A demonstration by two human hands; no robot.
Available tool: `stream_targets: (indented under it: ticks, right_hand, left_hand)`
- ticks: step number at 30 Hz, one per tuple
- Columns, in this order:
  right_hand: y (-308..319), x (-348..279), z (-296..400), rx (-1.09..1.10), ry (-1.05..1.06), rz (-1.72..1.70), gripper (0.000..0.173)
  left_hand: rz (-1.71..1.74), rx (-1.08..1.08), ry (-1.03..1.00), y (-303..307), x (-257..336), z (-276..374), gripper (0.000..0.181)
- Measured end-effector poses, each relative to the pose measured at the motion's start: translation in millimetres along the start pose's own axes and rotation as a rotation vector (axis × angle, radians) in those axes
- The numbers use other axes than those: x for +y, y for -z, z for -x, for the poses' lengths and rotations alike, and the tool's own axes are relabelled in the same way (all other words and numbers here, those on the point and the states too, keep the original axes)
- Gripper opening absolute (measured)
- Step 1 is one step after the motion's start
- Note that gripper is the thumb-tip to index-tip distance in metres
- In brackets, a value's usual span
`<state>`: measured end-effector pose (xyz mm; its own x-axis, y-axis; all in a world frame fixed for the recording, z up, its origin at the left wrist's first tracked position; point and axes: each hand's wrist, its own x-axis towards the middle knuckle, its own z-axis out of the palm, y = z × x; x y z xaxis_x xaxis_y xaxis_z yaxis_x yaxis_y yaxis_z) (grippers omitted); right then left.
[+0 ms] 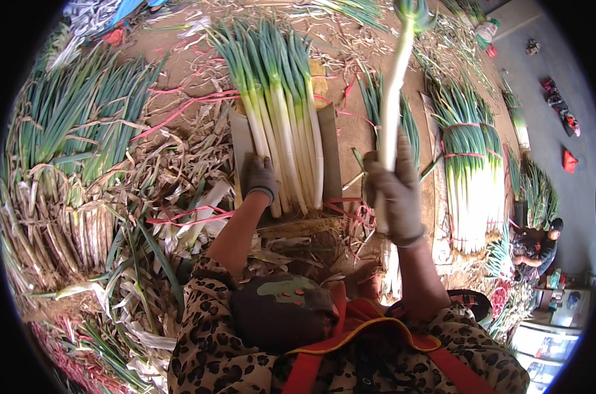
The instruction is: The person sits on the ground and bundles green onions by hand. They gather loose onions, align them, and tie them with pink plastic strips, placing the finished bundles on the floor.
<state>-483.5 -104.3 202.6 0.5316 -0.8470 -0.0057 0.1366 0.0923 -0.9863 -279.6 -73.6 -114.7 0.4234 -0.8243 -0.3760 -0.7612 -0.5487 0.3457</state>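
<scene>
A row of long green onions [288,128] lies in a shallow trough-like holder [331,152] in front of me, green tops pointing away and roots toward me. My left hand [262,178], in a grey work glove, rests against the white stalks on the left side of that row; whether its fingers grip one is hidden. On the right, my right hand [395,192], also gloved, is raised and closed around the white stalk of a single green onion [392,108]. Its green top reaches the picture's upper edge. Red ties [199,100] stretch out on both sides of the holder.
Untrimmed green onions [76,128] are heaped at left, beside dry peeled leaves [189,162]. At right stand tied green onion bundles [468,182]. Another person [542,248] sits at far right, near the grey floor [544,128]. More loose red ties [359,216] lie near my right hand.
</scene>
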Motion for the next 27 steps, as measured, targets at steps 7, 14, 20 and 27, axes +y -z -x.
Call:
stream_targets:
  ticks: [7,14,20,27]
  right_hand:
    - [-28.9,158.1,-32.5,-0.061,0.222,0.616,0.072]
    - [-25.9,233.6,-30.0,-0.284,-0.244,1.113,0.067]
    - [-32.7,225.4,-9.8,-0.243,-0.471,0.618,0.059]
    - [-13.2,235.8,4.7,-0.246,-0.441,0.59,0.051]
  left_hand:
    - [0.345,0.024,0.048,3.4,-4.5,-3.6,0.074]
    - [0.471,0.06,0.019,-8.4,-16.1,-18.4,0.057]
    - [0.652,0.198,-0.003,-25.4,-43.8,-24.7,0.04]
    - [1.527,0.027,-0.068,24.7,-36.7,-16.9,0.022]
